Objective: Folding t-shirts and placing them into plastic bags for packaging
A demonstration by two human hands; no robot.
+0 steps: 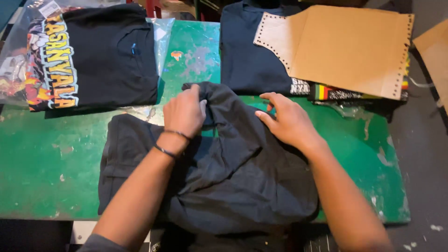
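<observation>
A dark grey shirt (233, 177) lies crumpled on the green table (42, 158) in front of me. My left hand (184, 112) grips a bunched fold of the shirt near its top; two thin bracelets circle that wrist. My right hand (287, 120) rests on the shirt's upper right part, fingers curled and pinching the cloth. Both forearms reach in from the bottom edge.
A folded black shirt with a bright printed side (93, 56) lies at the back left on clear plastic bags (161, 42). A stack of dark folded shirts (252, 56) sits at the back right under a brown cardboard sheet with punched edges (345, 46). Grey floor (420, 154) lies right of the table.
</observation>
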